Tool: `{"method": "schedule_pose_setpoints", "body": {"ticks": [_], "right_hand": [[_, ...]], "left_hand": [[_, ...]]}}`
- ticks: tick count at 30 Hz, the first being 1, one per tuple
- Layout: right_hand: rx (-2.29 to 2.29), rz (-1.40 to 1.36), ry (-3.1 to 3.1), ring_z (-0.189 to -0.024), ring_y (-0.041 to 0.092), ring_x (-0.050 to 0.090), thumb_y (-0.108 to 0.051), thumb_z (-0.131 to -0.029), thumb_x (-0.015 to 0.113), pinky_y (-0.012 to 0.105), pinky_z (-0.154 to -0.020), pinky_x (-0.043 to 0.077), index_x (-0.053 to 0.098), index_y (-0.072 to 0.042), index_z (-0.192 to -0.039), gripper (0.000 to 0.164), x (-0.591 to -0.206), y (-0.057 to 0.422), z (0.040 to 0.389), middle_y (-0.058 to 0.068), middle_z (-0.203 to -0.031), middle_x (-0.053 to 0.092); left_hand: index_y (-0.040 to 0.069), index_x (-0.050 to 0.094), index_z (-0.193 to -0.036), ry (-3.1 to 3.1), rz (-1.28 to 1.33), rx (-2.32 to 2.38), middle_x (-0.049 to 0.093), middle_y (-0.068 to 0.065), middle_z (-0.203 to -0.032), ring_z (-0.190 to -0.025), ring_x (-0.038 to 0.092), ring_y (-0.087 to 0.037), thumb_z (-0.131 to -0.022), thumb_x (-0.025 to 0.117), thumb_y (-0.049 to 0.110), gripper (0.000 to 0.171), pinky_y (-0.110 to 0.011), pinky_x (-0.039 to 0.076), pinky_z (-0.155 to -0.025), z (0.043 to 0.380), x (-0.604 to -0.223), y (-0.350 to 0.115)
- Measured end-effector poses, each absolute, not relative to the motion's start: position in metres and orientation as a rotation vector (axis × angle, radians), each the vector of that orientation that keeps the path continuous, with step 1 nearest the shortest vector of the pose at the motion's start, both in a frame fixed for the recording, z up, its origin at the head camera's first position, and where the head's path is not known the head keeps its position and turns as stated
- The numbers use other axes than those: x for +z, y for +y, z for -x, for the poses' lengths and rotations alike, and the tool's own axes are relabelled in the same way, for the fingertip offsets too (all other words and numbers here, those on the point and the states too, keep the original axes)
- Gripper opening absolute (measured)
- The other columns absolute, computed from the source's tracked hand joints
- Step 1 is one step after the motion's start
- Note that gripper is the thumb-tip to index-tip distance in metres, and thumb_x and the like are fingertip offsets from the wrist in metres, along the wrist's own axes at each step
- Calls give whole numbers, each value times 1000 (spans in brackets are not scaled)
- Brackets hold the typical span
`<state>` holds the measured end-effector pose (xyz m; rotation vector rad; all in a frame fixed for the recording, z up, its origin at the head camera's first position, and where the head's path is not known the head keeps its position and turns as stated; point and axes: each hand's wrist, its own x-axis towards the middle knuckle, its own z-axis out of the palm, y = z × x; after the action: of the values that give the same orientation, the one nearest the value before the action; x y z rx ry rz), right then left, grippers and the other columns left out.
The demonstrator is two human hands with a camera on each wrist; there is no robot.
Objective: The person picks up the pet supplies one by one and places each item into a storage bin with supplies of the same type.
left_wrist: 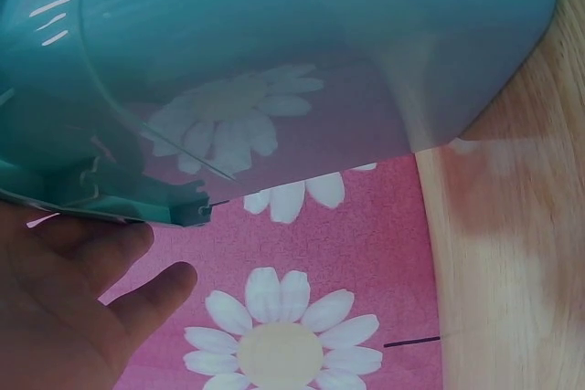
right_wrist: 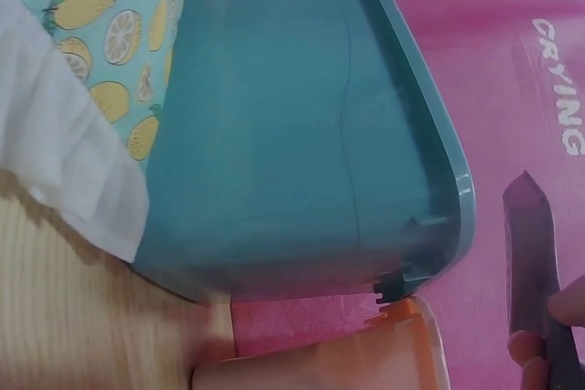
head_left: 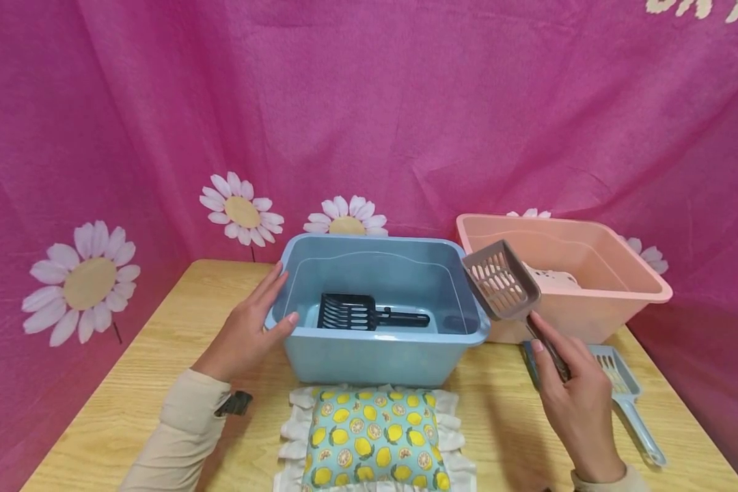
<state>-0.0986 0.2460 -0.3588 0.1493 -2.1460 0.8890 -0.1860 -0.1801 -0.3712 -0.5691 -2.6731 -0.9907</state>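
My right hand (head_left: 581, 400) grips the handle of a grey-brown slotted litter scoop (head_left: 502, 280), holding it raised at the right end of a blue plastic litter box (head_left: 369, 359). The scoop (right_wrist: 532, 253) shows edge-on in the right wrist view. At the box's left front corner rests my left hand (head_left: 246, 331), its fingers fairly straight along the rim and its thumb by the front edge. In the left wrist view the fingers lie against the rim from outside. A black slotted scoop (head_left: 347, 312) lies flat inside the blue box, handle to the right.
A pink litter box (head_left: 559, 314) stands right of the blue one, with a pale scoop (head_left: 553, 279) inside. Behind my right hand lies a light-blue scoop (head_left: 636, 420) on the wooden table (head_left: 129, 410). A frilled lemon-print cushion (head_left: 375, 437) lies in front. Pink cloth hangs behind.
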Motion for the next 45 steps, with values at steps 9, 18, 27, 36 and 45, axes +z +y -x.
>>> {"method": "schedule_pose_setpoints", "body": {"ticks": [9, 18, 27, 36, 45], "right_hand": [[881, -207, -2154, -85, -3, 52, -3, -89, 66, 13, -69, 38, 64, -22, -129, 44, -350, 243, 112, 5, -102, 67], [906, -274, -2163, -91, -3, 54, -2, -90, 64, 6, -72, 39, 63, -21, -130, 45, -345, 236, 123, 5, -107, 67], [938, -309, -2233, -97, -2, 54, -4, -92, 62, 3, -74, 42, 61, -25, -132, 45, -345, 231, 130, 1, -112, 65], [898, -370, -2242, -90, 5, 51, -4, -93, 61, 13, -65, 39, 61, -23, -132, 44, -343, 227, 134, 2, -116, 65], [893, -453, -2268, -94, 5, 55, -3, -92, 62, 7, -67, 43, 60, -20, -134, 45, -339, 218, 141, 2, -121, 65]], "left_hand": [[18, 20, -155, -2683, 565, -993, 9, 5, -162, -143, 24, -34, -92, 56, 51, 80, -55, 49, -90, 186, -368, -180], [20, 19, -155, -2709, 550, -1012, 8, 6, -162, -144, 23, -34, -91, 56, 52, 81, -55, 49, -90, 186, -368, -181], [20, 19, -155, -2687, 561, -1014, 9, 4, -162, -143, 23, -33, -91, 57, 50, 80, -54, 49, -89, 187, -369, -182], [20, 20, -155, -2685, 554, -1006, 10, 4, -162, -143, 23, -34, -92, 57, 50, 79, -55, 49, -90, 185, -369, -180], [19, 20, -155, -2693, 554, -1009, 9, 6, -162, -144, 23, -33, -92, 56, 50, 79, -56, 48, -91, 185, -370, -181]]}}
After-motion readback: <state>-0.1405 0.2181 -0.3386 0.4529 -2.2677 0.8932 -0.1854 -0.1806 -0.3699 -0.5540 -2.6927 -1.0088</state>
